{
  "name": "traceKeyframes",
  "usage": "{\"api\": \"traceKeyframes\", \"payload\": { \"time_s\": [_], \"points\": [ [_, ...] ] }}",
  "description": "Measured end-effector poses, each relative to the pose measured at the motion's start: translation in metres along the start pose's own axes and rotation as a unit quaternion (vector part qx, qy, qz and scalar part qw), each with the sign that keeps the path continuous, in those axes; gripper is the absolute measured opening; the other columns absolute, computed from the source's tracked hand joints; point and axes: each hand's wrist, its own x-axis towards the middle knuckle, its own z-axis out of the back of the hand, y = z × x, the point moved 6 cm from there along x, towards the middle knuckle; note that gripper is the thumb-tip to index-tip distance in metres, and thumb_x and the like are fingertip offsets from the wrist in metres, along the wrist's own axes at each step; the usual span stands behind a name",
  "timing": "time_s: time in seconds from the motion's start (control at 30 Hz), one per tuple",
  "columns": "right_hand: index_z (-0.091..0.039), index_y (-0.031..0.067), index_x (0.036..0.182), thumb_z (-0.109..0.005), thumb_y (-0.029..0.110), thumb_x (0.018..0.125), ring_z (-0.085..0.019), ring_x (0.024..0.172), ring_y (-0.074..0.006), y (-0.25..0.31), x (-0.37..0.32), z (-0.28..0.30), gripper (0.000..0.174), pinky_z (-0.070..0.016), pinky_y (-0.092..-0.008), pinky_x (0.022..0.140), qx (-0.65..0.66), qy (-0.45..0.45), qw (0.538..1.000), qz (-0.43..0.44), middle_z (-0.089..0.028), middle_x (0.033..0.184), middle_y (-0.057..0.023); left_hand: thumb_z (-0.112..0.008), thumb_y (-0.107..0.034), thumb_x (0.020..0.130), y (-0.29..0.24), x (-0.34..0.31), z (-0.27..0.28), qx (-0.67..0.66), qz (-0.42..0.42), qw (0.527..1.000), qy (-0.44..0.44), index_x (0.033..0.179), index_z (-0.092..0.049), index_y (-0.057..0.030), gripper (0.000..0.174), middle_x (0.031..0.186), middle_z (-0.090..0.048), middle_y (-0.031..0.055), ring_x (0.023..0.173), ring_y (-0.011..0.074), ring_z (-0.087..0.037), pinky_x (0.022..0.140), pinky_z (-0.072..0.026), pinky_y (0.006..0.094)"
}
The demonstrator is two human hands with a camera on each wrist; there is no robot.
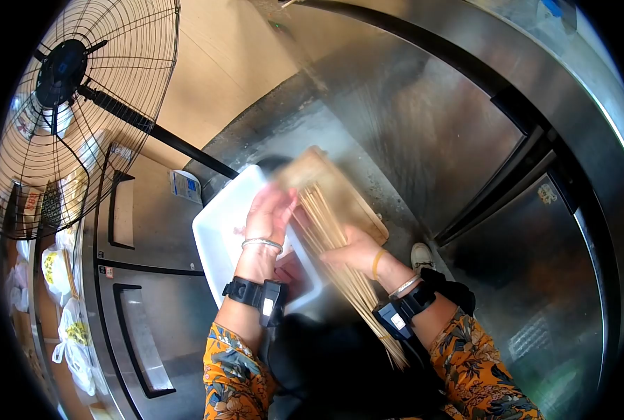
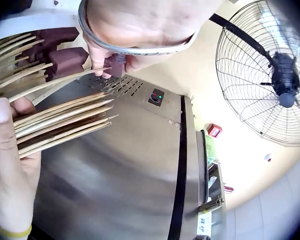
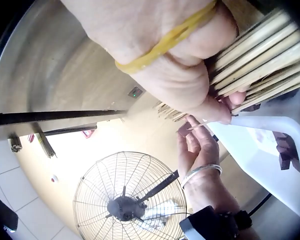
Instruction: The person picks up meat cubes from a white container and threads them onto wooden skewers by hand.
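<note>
My right hand [image 1: 357, 250] grips a thick bundle of bamboo skewers [image 1: 375, 315], pointed ends away from my body. One skewer [image 2: 65, 80] stands apart from the bundle, its tip at a small dark red, smooth-cut chunk [image 2: 116, 65]. Thumb and fingers of my left hand [image 1: 268, 210] pinch that chunk, which also shows in the right wrist view. Under the hands is a white plastic tub [image 1: 217, 220]. More dark red chunks [image 2: 67, 60] lie in it, partly hidden behind the skewers and my left forearm.
A wooden board [image 1: 357, 203] lies beside the tub on the right. Beyond the tub stands a black wire fan [image 1: 61, 73] on a pole. Stainless steel cabinets [image 1: 151, 329] flank both sides, and bagged goods [image 1: 77, 336] sit on shelves at the left. A shoe [image 1: 422, 256] shows near my right wrist.
</note>
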Motion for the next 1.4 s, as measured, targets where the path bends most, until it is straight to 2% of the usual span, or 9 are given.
{"api": "traceKeyframes", "payload": {
  "time_s": [0.23,0.33,0.53,0.77,1.07,1.17,1.27,1.33,1.4],
  "points": [
    [-0.053,0.0021,0.104,-0.069,0.004,0.073,-0.057,0.067,-0.0109,-0.001,0.001,0.002,0.035,-0.0465,-0.0242,0.058,-0.004,-0.018,1.0,-0.022,-0.06,0.083,-0.0047,-0.053,-0.004,0.089,0.0,-0.009,-0.002,0.065,-0.034,0.997,-0.019,0.106,-0.053,-0.0042,0.018,0.096,-0.058,0.0084,0.096,0.0281,-0.06,0.082,-0.0527,0.0395],
    [-0.053,0.0023,0.105,-0.069,0.004,0.073,-0.057,0.068,-0.0111,0.001,0.0,0.002,0.035,-0.0467,-0.0242,0.059,-0.01,-0.017,1.0,-0.01,-0.06,0.085,-0.0048,-0.058,-0.004,0.084,-0.002,-0.008,-0.001,0.085,-0.052,0.995,-0.021,0.104,-0.054,-0.0064,0.02,0.095,-0.061,0.0108,0.087,0.0256,-0.064,0.076,-0.0543,0.0346],
    [-0.053,0.0025,0.107,-0.068,0.002,0.074,-0.057,0.069,-0.011,-0.001,0.001,0.002,0.035,-0.0468,-0.0243,0.059,-0.016,-0.016,1.0,-0.002,-0.06,0.086,-0.0049,-0.058,-0.008,0.086,-0.006,-0.012,-0.004,0.184,-0.066,0.981,-0.01,0.106,-0.056,-0.0062,0.021,0.095,-0.062,0.0086,0.085,0.0211,-0.064,0.071,-0.0542,0.029],
    [-0.053,0.0026,0.107,-0.065,0.0,0.075,-0.057,0.069,-0.0106,-0.008,0.005,0.002,0.035,-0.0469,-0.024,0.059,-0.004,-0.022,1.0,-0.003,-0.06,0.086,-0.0045,-0.061,-0.01,0.086,0.006,-0.021,0.0,0.217,-0.061,0.974,-0.022,0.108,-0.056,-0.0045,0.024,0.091,-0.061,0.0053,0.081,0.0169,-0.064,0.067,-0.0535,0.0257],
    [-0.053,0.0022,0.106,-0.066,0.0,0.074,-0.057,0.066,-0.0108,-0.009,0.007,0.005,0.034,-0.0465,-0.0237,0.056,-0.022,-0.048,0.997,0.061,-0.06,0.083,-0.004,-0.06,-0.01,0.086,0.016,-0.03,-0.002,0.227,-0.047,0.973,-0.012,0.111,-0.055,-0.0023,0.026,0.092,-0.061,0.0063,0.081,0.0165,-0.063,0.068,-0.0532,0.0253],
    [-0.054,0.0031,0.103,-0.066,0.0,0.074,-0.057,0.066,-0.0105,-0.013,0.008,0.007,0.031,-0.0466,-0.024,0.056,-0.035,-0.059,0.997,0.02,-0.059,0.082,-0.0032,-0.06,-0.01,0.086,0.017,-0.03,0.0,0.25,-0.046,0.967,-0.016,0.111,-0.055,-0.001,0.027,0.093,-0.061,0.0068,0.08,0.0159,-0.063,0.068,-0.0527,0.0251],
    [-0.054,0.0044,0.101,-0.067,0.001,0.074,-0.057,0.067,-0.0105,-0.009,0.007,0.006,0.03,-0.0471,-0.0244,0.056,-0.01,-0.037,0.999,-0.002,-0.059,0.082,-0.0025,-0.062,-0.012,0.085,0.013,-0.028,0.0,0.262,-0.025,0.964,0.03,0.111,-0.056,-0.001,0.029,0.094,-0.061,0.0064,0.077,0.0141,-0.061,0.066,-0.0515,0.0238],
    [-0.054,0.0055,0.1,-0.067,0.001,0.074,-0.057,0.067,-0.0101,-0.003,0.007,0.007,0.03,-0.047,-0.0241,0.056,-0.044,-0.041,0.998,0.024,-0.059,0.082,-0.0017,-0.066,-0.008,0.081,0.002,-0.029,0.007,0.298,-0.114,0.948,0.004,0.108,-0.057,-0.0047,0.028,0.095,-0.059,0.0042,0.076,0.011,-0.059,0.062,-0.0496,0.0224],
    [-0.054,0.0055,0.102,-0.067,0.001,0.074,-0.057,0.067,-0.0098,-0.01,0.012,0.01,0.031,-0.0466,-0.0236,0.056,-0.067,-0.04,0.997,0.029,-0.059,0.083,-0.0017,-0.059,-0.008,0.085,-0.011,-0.027,0.028,0.395,-0.157,0.905,0.006,0.111,-0.055,-0.0053,0.026,0.102,-0.056,0.002,0.084,0.0114,-0.06,0.071,-0.05,0.0231]
  ]
}}
